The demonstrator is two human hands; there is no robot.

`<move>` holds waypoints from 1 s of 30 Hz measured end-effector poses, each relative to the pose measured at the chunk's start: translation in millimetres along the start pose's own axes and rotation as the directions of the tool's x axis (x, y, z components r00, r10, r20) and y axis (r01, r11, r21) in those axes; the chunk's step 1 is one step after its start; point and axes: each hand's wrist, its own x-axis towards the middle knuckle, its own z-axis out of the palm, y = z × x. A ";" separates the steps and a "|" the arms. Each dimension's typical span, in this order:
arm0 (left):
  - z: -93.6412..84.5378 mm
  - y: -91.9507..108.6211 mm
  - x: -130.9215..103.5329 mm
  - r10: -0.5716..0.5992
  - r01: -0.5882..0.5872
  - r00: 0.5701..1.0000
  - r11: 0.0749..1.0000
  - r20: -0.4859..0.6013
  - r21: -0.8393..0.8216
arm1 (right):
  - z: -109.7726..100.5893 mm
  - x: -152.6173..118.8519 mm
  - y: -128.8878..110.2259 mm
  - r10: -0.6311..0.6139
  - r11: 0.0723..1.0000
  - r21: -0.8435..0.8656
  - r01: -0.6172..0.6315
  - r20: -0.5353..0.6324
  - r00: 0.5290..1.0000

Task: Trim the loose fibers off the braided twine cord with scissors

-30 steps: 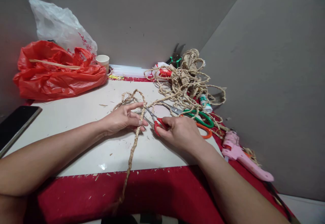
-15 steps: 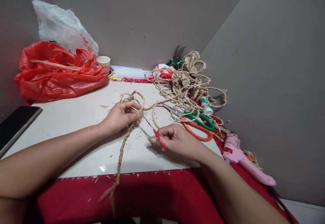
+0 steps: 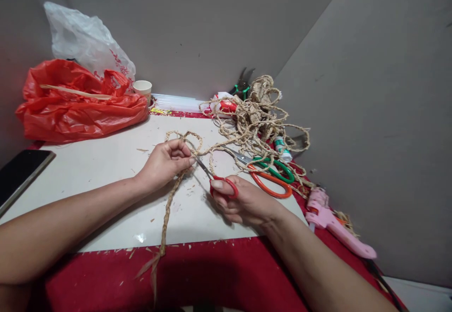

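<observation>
Head view: red-handled scissors (image 3: pixel 211 176) point forward-left, long axis diagonal.

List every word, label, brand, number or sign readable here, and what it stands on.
None can be read.
Red print on the whitish plastic bag: too creased and blurred.
Green-and-white tube: any lettering too small.
Red-and-white wrapper: any lettering too small or covered.
Phone: dark screen, no text visible.
</observation>
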 end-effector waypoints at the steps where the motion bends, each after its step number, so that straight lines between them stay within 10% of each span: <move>1: 0.2 0.1 -0.3 -0.007 0.007 1.000 1.000 -0.006 0.005 | -0.4 -0.2 0.0 0.012 0.999 0.029 -0.012 0.010 1.000; 30: 5.9 -10.6 -8.9 0.199 -0.209 0.978 0.929 0.063 0.306 | -3.7 8.0 5.6 0.018 0.928 0.363 -0.081 0.175 0.984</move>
